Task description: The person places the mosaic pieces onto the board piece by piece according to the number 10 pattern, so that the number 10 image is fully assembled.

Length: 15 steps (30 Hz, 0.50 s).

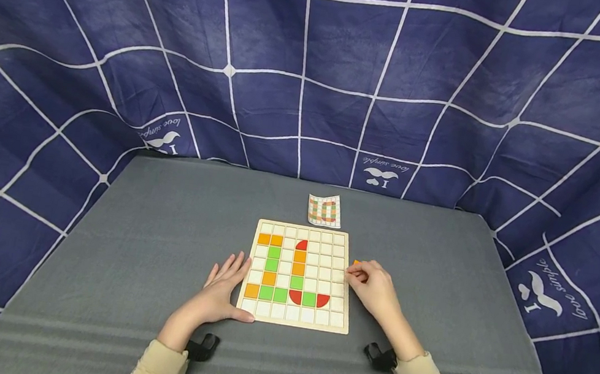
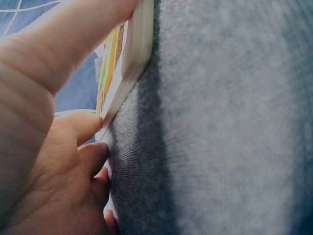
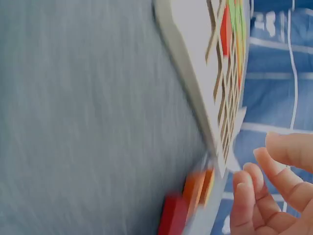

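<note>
A square wooden grid board (image 1: 306, 315) lies on the table, with orange and green square tiles and red quarter-round tiles set in some cells. My left hand (image 1: 218, 294) lies along the board's left side, fingers extended, its thumb at the near left corner. In the left wrist view that thumb touches the board's edge (image 2: 139, 54). By the right edge is my right hand (image 1: 374, 288), fingers bent; the right wrist view shows a gap between thumb and fingers with nothing in it. Orange pieces (image 3: 194, 187) and a red piece (image 3: 172, 214) lie near this hand, mostly hidden in the head view.
A small printed card (image 1: 324, 211) with a coloured grid pattern lies just beyond the board. Grey cloth (image 1: 162, 227) covers the table. Behind and at the sides hangs a blue curtain (image 1: 264, 109) with white lines. Each wrist wears a black strap mount (image 1: 382, 358).
</note>
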Available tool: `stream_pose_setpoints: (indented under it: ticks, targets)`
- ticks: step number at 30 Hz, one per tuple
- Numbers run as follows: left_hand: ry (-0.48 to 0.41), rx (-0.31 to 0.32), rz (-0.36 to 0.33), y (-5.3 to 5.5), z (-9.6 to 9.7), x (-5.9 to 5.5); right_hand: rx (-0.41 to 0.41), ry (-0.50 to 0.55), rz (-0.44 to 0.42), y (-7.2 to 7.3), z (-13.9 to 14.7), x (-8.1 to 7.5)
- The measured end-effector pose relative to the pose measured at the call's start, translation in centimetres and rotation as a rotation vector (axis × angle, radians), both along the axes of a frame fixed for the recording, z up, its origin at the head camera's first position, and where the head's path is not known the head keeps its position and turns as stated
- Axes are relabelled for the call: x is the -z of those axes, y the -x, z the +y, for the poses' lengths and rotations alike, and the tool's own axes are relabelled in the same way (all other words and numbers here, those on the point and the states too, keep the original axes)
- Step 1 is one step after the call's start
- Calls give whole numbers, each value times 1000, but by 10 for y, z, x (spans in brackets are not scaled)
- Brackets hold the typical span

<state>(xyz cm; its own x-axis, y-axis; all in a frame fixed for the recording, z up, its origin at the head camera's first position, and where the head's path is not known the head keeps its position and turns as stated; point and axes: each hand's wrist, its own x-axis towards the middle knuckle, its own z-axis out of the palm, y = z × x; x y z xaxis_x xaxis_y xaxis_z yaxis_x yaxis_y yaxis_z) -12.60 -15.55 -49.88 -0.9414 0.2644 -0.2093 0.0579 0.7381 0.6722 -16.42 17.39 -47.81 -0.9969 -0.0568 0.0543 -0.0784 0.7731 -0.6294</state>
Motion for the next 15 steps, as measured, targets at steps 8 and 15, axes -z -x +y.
stream_pose_setpoints:
  ticks: [8,15]
  targets:
    - [-12,1,0,-1,1,-2,70,33,-112,22,25,6]
    - [-15,2,-4,-1,1,-2,71,47,-189,33,25,11]
